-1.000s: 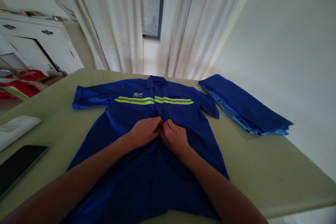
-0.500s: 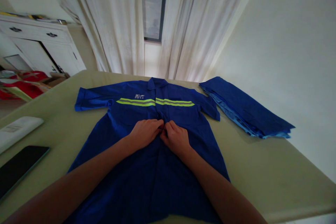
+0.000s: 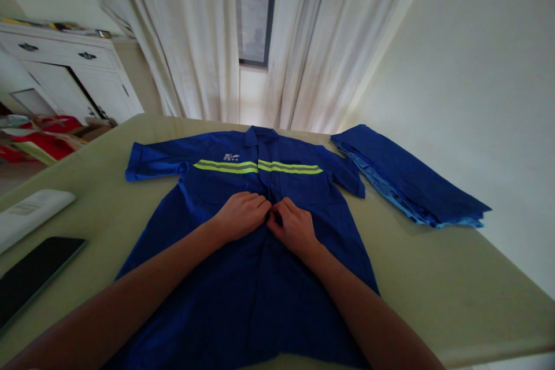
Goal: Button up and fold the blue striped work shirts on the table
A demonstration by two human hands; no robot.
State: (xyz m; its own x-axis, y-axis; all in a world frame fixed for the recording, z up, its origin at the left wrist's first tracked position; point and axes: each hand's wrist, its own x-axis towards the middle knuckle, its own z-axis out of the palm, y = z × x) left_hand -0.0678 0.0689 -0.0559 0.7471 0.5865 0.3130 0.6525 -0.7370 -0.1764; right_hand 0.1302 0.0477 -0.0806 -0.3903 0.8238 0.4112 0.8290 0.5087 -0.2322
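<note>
A blue short-sleeved work shirt with yellow-green reflective stripes lies flat, front up, on a pale green table. My left hand and my right hand meet at the shirt's front placket, below the stripes. Both have the fingers curled and pinched on the cloth at the closure. What the fingertips hold beyond the cloth is hidden.
A folded pile of blue garments lies at the table's back right. At the left edge rest a dark phone and a white flat object. Behind are white curtains, a white cabinet and red items.
Both hands stay pinched at the placket and have hardly moved. The view has shifted slightly.
</note>
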